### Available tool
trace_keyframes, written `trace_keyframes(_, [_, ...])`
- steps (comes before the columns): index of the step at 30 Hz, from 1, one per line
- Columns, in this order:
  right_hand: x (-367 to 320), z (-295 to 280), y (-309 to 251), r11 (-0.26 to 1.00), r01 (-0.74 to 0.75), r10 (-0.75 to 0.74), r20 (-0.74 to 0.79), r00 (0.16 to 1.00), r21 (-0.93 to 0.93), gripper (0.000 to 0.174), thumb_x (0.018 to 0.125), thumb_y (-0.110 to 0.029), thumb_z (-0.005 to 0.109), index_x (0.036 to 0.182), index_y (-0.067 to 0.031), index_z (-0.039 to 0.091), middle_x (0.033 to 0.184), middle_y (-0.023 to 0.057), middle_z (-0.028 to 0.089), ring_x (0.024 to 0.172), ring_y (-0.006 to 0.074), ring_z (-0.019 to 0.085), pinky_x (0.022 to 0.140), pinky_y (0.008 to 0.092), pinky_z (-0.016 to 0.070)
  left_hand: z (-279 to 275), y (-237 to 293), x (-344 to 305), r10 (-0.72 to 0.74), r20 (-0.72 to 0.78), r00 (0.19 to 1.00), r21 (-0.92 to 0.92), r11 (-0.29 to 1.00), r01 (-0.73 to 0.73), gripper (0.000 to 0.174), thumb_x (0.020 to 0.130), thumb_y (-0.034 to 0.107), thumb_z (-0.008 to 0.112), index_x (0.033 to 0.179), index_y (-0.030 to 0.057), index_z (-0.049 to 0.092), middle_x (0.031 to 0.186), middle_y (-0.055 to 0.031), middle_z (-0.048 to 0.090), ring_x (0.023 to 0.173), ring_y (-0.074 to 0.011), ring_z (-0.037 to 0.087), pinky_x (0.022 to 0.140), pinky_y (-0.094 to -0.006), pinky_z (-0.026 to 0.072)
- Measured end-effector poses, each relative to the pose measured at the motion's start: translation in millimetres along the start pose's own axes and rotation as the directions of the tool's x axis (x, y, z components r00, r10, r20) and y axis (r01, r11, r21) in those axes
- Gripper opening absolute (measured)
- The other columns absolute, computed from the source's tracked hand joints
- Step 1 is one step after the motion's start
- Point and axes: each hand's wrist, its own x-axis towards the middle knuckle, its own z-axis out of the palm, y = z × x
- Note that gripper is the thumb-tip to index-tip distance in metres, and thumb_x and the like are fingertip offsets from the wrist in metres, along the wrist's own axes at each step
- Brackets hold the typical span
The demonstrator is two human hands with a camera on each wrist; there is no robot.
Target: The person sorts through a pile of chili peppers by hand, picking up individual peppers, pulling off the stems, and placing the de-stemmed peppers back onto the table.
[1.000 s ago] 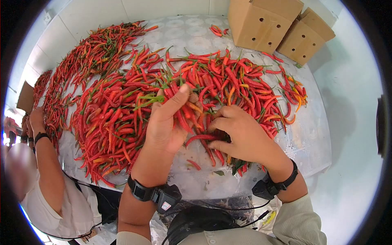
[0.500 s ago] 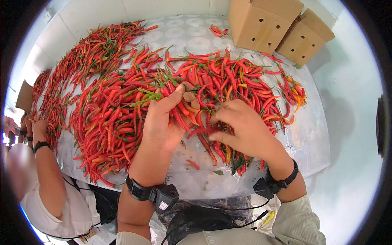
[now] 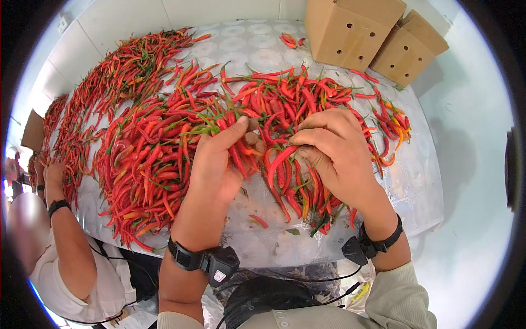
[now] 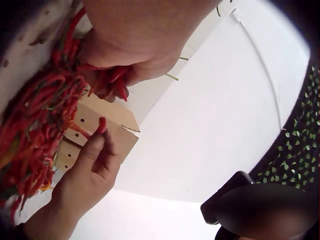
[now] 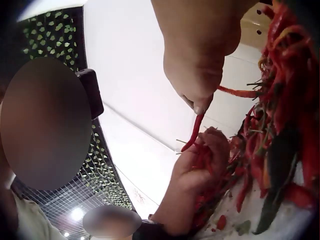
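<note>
My left hand (image 3: 219,159) grips a bunch of red chili peppers (image 3: 237,156), their green stems poking out past the thumb. In the left wrist view, several red tips of the bunch (image 4: 119,82) hang below the palm. Just to the right, my right hand (image 3: 341,151) pinches one curved red chili (image 3: 280,160) near its end between thumb and fingers. The right wrist view shows this chili (image 5: 194,132) pointing down toward the left hand (image 5: 187,177). Loose chilies (image 3: 296,200) lie on the table below the right hand.
A large chili heap (image 3: 148,159) spreads to the left, with more chilies (image 3: 329,98) behind the hands. Two cardboard boxes (image 3: 356,33) stand at the back right of the pale-covered table (image 3: 411,181). Another person's arm (image 3: 71,241) reaches over the far left.
My right hand has risen from the loose chilies, lifting one chili held by its end. The left hand keeps its bunch and has barely moved.
</note>
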Motion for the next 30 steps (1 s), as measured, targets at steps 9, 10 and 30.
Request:
trace_keyframes(9, [-1,2,-4,0.992,-0.027,0.030,-0.020,0.999,0.126,0.027,0.065,-0.009,0.075,0.090,-0.0103,0.064,0.102,0.0082,0.059,0.098,0.0297,0.055,0.085,0.0401,0.0439,14,-17,-10,-0.301,0.291,0.908,0.183,0.949,0.256,0.026,0.090,0.023,0.063,0.107,0.0047,0.054,0.089,-0.0045,0.062,0.072,-0.0147,0.063,0.061,-0.0291,0.0526])
trace_keyframes(10, [-1,1,-5,0.989,-0.091,0.096,-0.039,0.995,0.117,0.027,0.066,-0.009,0.075,0.090,-0.0094,0.064,0.102,0.0090,0.059,0.098,0.0299,0.055,0.085,0.0398,0.0440,14,-17,-11,-0.268,0.271,0.924,0.223,0.952,0.211,0.027,0.090,0.021,0.063,0.109,0.0044,0.054,0.089,-0.0048,0.062,0.072,-0.0150,0.062,0.060,-0.0292,0.0522])
trace_keyframes(30, [-8,-11,8,0.935,-0.355,0.334,0.350,0.875,-0.005,0.017,0.070,-0.013,0.068,0.084,-0.0038,0.065,0.080,0.0135,0.058,0.081,0.0330,0.058,0.075,0.0425,0.0462,2,-2,-4,-0.123,0.045,0.991,0.028,0.992,0.122,0.012,0.090,0.015,0.060,0.099,0.0080,0.055,0.080,0.0006,0.058,0.066,-0.0085,0.054,0.054,-0.0233,0.0454])
